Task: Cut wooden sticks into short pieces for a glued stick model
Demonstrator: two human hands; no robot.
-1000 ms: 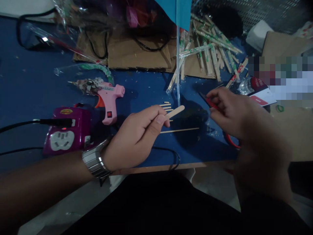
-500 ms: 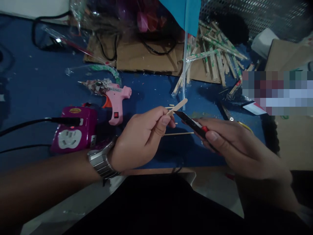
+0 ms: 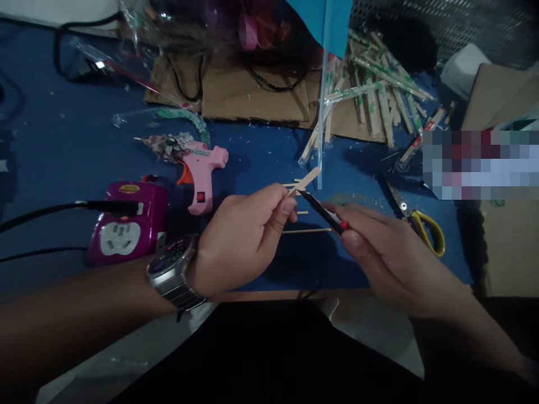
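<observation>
Wooden stick [image 3: 309,179], flat and round-ended, one: over the bench [image 3: 256,151] between the hands, long axis slanting, free end pointing forward and to the right, its near end pinched in the grip of the left hand [image 3: 236,241], thumb against fingers. Black knife [image 3: 322,212], one: in the closed grip of the right hand [image 3: 387,247], tip at the stick's lower edge, contact uncertain. Step, as judged: placing the blade for a cut; next move calls for a steady pinch and controlled pressure clear of the left thumb.

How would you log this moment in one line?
left hand: grips wooden stick | right hand: holds craft knife | blade: at stick | scissors: beside right hand
</observation>
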